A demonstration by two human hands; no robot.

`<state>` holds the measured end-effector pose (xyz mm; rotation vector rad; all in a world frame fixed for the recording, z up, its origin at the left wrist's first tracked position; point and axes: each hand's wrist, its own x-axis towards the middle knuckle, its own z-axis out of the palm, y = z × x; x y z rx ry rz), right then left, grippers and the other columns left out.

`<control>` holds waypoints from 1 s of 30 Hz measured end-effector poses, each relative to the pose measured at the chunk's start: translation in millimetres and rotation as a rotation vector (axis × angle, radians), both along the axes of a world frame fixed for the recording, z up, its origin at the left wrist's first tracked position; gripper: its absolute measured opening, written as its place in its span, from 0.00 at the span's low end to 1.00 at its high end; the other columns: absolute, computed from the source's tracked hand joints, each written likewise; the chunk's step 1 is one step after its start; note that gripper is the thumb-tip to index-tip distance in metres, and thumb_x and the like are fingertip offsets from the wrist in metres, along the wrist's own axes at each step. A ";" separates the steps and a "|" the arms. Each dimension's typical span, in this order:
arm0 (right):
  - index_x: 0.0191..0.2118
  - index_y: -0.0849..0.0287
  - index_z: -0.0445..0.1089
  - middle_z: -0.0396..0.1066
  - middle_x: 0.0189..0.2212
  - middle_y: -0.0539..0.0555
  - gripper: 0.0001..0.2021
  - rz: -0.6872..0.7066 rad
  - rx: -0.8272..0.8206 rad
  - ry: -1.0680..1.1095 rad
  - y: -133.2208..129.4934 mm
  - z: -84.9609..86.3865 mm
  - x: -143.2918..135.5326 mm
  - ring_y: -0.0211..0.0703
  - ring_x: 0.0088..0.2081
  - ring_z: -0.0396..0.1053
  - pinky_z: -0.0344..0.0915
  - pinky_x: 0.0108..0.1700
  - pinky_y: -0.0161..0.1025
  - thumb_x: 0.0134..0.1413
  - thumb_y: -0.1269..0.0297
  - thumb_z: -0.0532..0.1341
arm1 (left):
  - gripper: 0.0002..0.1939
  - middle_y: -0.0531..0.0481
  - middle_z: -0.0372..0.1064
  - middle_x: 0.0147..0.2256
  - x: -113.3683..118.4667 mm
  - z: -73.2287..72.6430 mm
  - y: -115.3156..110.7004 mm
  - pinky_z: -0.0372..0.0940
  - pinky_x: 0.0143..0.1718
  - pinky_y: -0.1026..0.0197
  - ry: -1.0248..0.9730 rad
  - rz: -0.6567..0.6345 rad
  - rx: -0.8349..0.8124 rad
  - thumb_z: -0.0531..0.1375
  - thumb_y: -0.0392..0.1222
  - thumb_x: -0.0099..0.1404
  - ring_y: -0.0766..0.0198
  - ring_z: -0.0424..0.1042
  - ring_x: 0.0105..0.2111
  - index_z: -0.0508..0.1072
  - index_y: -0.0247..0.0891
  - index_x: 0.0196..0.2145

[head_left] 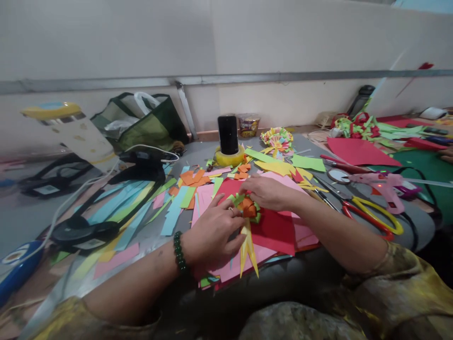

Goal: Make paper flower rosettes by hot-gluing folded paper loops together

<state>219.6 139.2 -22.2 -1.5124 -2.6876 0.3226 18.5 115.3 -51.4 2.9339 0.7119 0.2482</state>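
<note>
A small paper flower [248,207] with an orange middle, green petals and pointed yellow tails [249,252] lies on red paper [278,231] over a stack of pink sheets. From its left side my left hand [217,229] holds the flower, with the index finger stretched out and the other fingertips at its edge. A green bead bracelet circles that wrist. My right hand [267,191] is closed, bent fingers at the flower's upper edge; its fingertips are partly hidden.
Cut paper strips [123,198] cover the left side. A phone [228,134] stands in a yellow tape roll [230,157]. To the right are scissors [375,215] and a pink glue gun [387,184]. A finished ruffled paper piece [278,141] sits behind. Another person's hand [446,153] shows at far right.
</note>
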 end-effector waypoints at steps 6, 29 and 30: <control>0.45 0.61 0.77 0.78 0.44 0.60 0.15 -0.112 -0.075 -0.108 -5.1 6.6 -3.0 0.46 0.42 0.72 0.58 0.39 0.37 0.63 0.73 0.52 | 0.16 0.46 0.77 0.36 -2.4 3.5 5.1 0.54 0.59 0.39 -0.018 0.022 0.026 0.56 0.43 0.71 0.53 0.69 0.42 0.74 0.38 0.26; 0.43 0.53 0.78 0.80 0.39 0.57 0.15 -0.269 0.366 0.264 -140.8 -11.2 84.2 0.46 0.40 0.78 0.73 0.39 0.40 0.68 0.61 0.52 | 0.15 0.50 0.71 0.23 -2.7 -1.3 3.0 0.61 0.48 0.47 -0.050 0.097 0.118 0.53 0.33 0.64 0.59 0.69 0.29 0.68 0.39 0.21; 0.46 0.53 0.78 0.80 0.43 0.58 0.16 -0.245 0.362 0.249 -142.7 -20.7 81.5 0.49 0.44 0.77 0.74 0.43 0.43 0.69 0.60 0.53 | 0.15 0.50 0.70 0.22 -3.3 -0.9 4.5 0.62 0.48 0.47 -0.065 0.112 0.134 0.53 0.33 0.64 0.59 0.68 0.28 0.68 0.39 0.20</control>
